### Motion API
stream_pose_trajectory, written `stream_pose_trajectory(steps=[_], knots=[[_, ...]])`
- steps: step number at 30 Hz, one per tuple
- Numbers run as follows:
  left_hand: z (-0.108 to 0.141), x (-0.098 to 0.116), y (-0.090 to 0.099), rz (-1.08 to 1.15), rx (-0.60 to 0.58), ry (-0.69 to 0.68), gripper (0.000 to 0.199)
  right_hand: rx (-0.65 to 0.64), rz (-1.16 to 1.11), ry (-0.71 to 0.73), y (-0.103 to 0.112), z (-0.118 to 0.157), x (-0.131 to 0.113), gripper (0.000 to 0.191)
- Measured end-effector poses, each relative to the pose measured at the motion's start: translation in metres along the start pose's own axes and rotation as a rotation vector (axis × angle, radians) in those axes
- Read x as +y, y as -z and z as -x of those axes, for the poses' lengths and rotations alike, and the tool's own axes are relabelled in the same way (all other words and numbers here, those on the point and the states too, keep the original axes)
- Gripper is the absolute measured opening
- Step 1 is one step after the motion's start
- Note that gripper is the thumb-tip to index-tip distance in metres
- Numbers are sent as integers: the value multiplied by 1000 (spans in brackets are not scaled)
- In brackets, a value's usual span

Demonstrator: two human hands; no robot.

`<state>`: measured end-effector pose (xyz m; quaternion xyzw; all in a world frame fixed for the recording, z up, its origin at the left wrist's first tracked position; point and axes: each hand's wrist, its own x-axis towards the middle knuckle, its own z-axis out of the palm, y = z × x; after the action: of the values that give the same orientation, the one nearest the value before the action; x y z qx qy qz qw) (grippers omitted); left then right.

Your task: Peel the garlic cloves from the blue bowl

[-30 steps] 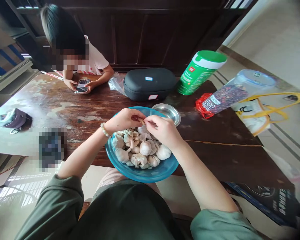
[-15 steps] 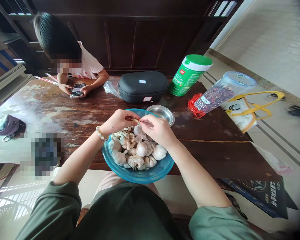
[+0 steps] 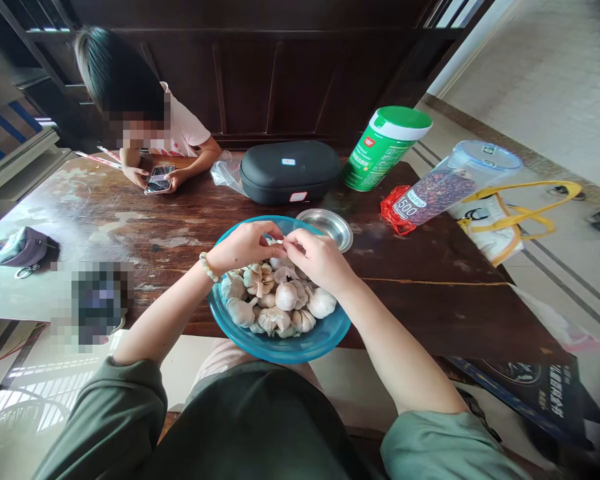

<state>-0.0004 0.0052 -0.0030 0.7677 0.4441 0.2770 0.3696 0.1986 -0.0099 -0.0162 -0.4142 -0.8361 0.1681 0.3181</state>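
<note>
A blue bowl [image 3: 280,351] full of garlic bulbs [image 3: 286,296] stands at the near edge of the dark wooden table. Over the bowl's far half, my left hand [image 3: 247,247] and my right hand [image 3: 316,257] meet at the fingertips. Both are closed in a pinch around a small pale piece, which looks like a garlic clove and is mostly covered by the fingers. Just behind my right hand sits a shallow metal dish [image 3: 337,230], partly hidden by the bowl and hand.
Behind the bowl lies a black case [image 3: 290,173], with a green canister [image 3: 385,150] and a clear jar [image 3: 445,183] to its right. Across the table at the left, a person [image 3: 180,133] holds a phone [image 3: 159,180]. A small pouch [image 3: 23,248] lies far left.
The view has shifted slightly, so most things appear a little further right. My fingers have changed position around the small piece; both hands remain together above the bowl.
</note>
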Motion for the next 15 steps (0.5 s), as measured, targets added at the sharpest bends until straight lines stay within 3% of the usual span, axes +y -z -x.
stream_pose_trajectory(steps=[8, 15], knots=[[4, 2, 0, -1, 21, -71, 26, -5, -22, -12, 1, -1, -1, 12], [6, 2, 3, 196, 33, -48, 31, 63, -13, -130, 2, -1, 2, 9]])
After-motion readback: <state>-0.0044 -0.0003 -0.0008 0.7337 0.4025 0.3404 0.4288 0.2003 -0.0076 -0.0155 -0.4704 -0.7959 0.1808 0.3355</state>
